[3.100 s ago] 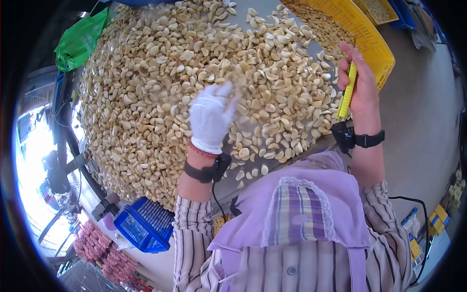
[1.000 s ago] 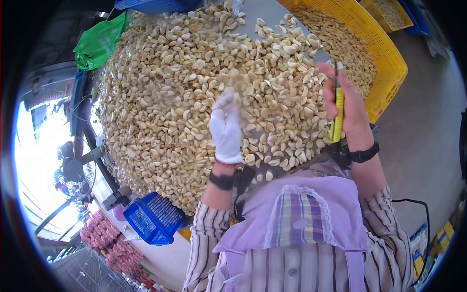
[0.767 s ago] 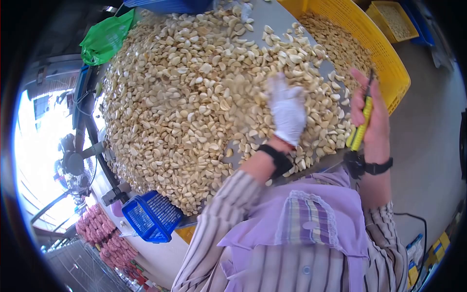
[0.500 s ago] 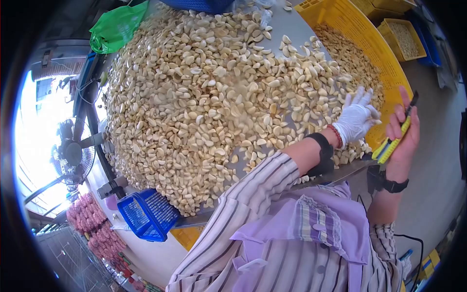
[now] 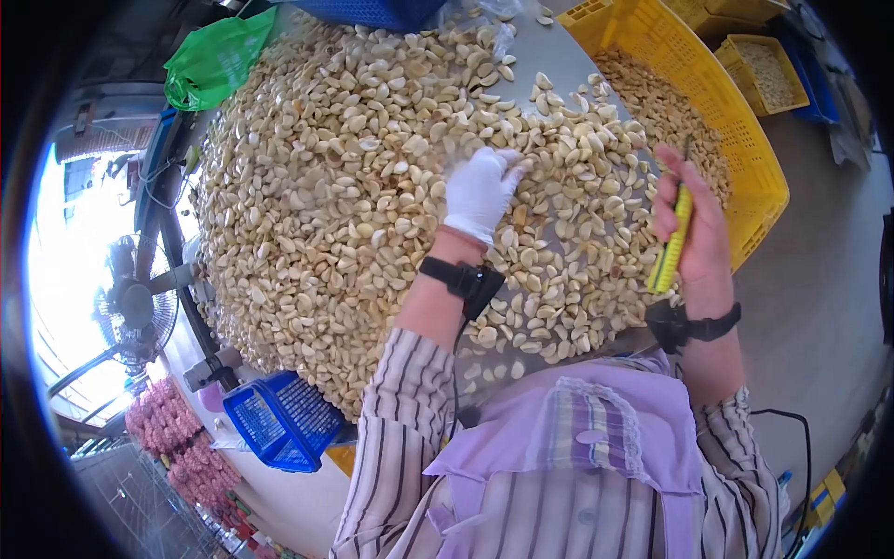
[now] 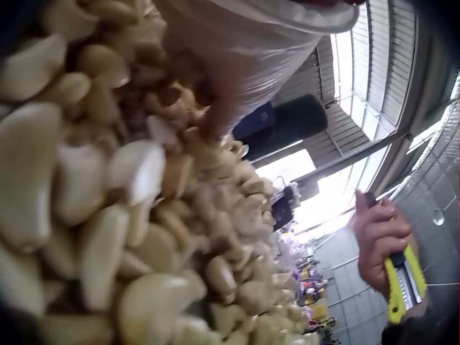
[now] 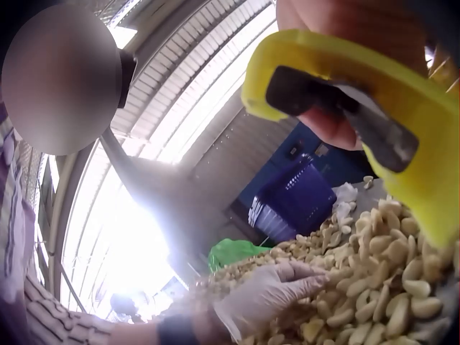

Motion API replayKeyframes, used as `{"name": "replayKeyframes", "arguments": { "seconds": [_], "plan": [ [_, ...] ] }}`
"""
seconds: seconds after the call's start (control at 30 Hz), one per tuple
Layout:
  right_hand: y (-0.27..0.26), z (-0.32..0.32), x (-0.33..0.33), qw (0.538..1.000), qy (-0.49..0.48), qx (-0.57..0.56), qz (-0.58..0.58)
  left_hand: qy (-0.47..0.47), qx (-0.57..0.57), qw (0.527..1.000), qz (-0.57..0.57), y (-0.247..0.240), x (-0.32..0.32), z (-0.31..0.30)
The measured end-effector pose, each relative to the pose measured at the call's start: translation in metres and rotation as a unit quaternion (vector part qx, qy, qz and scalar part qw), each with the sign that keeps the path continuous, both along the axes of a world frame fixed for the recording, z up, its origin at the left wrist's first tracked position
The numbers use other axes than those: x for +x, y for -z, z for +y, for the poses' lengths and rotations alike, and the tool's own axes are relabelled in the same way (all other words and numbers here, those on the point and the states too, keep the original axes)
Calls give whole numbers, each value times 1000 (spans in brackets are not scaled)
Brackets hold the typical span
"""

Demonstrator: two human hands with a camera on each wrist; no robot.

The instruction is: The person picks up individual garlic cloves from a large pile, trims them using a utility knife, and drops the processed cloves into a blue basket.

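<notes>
A broad heap of peeled garlic cloves (image 5: 307,196) covers the metal table. My left hand (image 5: 480,191), in a thin white glove, reaches into the middle of the heap; its fingertips touch the cloves, and the right wrist view shows its fingers (image 7: 305,286) fairly straight. Part of the fingers is hidden among cloves in the left wrist view. My bare right hand (image 5: 698,219) grips a yellow utility knife (image 5: 672,240), blade end pointing away from me, above the heap's right edge. Close up, the knife's dark slider side (image 7: 345,108) fills the upper right of the right wrist view.
At the right of the table stands a yellow crate (image 5: 745,140) holding browner pieces. A blue basket (image 5: 279,424) hangs at the near left edge, another blue basket (image 5: 382,11) sits at the back. A green bag (image 5: 219,61) lies far left, near a fan (image 5: 135,298).
My left hand has come back from beside the yellow crate to the middle of the heap. My right hand, still gripping the utility knife, has shifted left toward the heap.
</notes>
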State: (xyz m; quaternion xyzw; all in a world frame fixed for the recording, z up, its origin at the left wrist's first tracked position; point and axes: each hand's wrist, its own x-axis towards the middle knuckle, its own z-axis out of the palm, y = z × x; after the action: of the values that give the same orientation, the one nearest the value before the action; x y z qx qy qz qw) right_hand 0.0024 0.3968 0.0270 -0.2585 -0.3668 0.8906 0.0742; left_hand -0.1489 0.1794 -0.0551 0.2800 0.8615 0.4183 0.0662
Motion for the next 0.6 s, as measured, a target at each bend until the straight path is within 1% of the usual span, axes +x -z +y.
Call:
{"name": "replayKeyframes", "arguments": {
  "seconds": [0.03,0.07,0.1,0.13,0.17,0.2,0.23,0.27,0.3,0.33,0.4,0.43,0.47,0.53,0.57,0.6],
  "plan": [
    [1,-8,-4,1000,-23,4,-16,30,-103,987,119,2,0,-1],
    [0,-16,-9,1000,-21,5,-12,30,-102,987,123,3,-1,-1],
    [-1,-24,-11,998,-44,41,-36,13,-16,1000,22,-1,2,0],
    [0,-30,-10,993,-67,74,-64,-6,69,994,-85,-6,9,0],
    [8,-31,-8,992,-93,76,-45,-17,155,963,-222,-11,15,1],
    [9,-35,-7,992,-89,76,-47,-13,155,962,-224,-22,19,1],
    [8,-41,-6,988,-120,77,-52,-19,224,910,-349,-32,23,0],
    [8,-46,-5,984,-151,79,-55,-26,288,837,-465,-38,28,-1],
    [11,-48,-3,977,-179,93,-62,-27,268,828,-492,-37,33,0],
    [10,-51,-2,978,-178,93,-62,-25,267,828,-492,-36,39,-1],
    [7,-58,-1,961,-255,91,-51,15,299,800,-519,-38,49,-3],
    [6,-59,-1,953,-290,83,-42,6,269,799,-537,-46,52,-1],
    [6,-59,-1,953,-290,83,-41,6,269,800,-536,-46,55,-2],
    [6,-61,2,948,-312,53,-28,43,374,705,-601,-45,59,-6],
    [8,-62,5,946,-311,90,-16,49,408,678,-610,-46,62,-5],
    [12,-62,4,946,-312,88,-16,48,407,679,-610,-43,62,-9]
  ]
}}
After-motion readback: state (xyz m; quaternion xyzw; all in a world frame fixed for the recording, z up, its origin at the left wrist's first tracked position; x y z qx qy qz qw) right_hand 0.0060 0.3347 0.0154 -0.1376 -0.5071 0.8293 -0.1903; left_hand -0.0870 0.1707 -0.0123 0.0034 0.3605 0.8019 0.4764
